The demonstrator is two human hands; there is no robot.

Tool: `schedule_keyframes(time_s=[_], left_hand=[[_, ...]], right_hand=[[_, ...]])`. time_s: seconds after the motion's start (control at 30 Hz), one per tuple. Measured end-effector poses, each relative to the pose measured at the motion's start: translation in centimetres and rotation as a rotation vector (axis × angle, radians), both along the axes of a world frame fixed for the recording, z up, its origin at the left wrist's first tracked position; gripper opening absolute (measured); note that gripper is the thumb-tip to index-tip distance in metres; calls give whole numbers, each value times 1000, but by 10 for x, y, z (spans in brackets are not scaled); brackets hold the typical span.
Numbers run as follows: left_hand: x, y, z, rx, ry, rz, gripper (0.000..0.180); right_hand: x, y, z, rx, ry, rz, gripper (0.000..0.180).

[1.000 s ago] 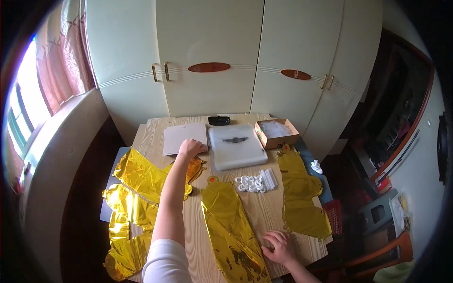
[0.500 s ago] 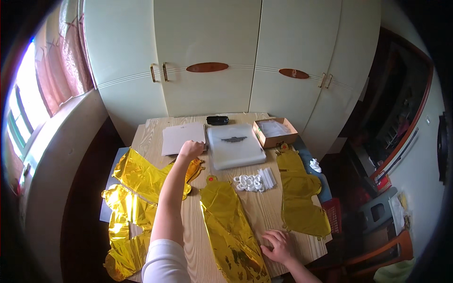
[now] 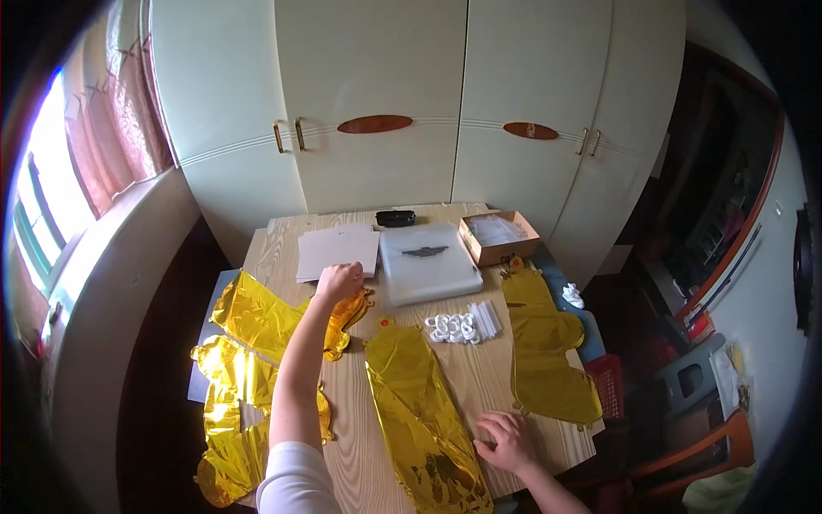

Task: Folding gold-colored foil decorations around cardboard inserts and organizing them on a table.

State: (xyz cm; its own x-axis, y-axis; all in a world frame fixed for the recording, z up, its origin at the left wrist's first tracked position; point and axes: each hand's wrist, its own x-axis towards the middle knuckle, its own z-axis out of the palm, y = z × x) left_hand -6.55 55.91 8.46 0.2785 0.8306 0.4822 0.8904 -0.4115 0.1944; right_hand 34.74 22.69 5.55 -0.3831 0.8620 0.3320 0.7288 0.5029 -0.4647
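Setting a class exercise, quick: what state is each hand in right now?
Left hand: curled at the pale cards; whether it grips one cannot be told.
Right hand: loosely open, holding nothing visible, beside the middle gold foil piece.

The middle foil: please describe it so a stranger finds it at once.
On the table, find the right hand. The middle foil lies just left of it, gold, with a red-dotted tab at its far end. Its long straight sides distinguish it from the bulging side foils.
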Motion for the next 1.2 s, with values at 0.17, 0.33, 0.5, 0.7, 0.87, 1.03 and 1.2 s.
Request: schedule_keyframes(time_s=[0.17,0.33,0.5,0.7,0.87,1.03,1.2], left_hand=[[-14,12,3,-259,-45,34,31],[-32,35,6,-316,38,-21,32],[-25,33,12,-364,-10,-50,31],[-22,29,7,-190,58,28,20],[4,4,11,67,126,220,13],[-1,-35,44,496,67,97,6],[53,-141,120,690,213,-196,12]], right_hand=[[-2,0,4,2,-20,6,36],[-3,2,5,10,-11,10,36],[-1,0,3,-4,-21,-8,36],[-2,0,4,-8,-33,-4,37],[1,0,1,8,-19,6,35],[-1,1,2,49,9,26,34],[6,3,-22,90,292,-31,33]])
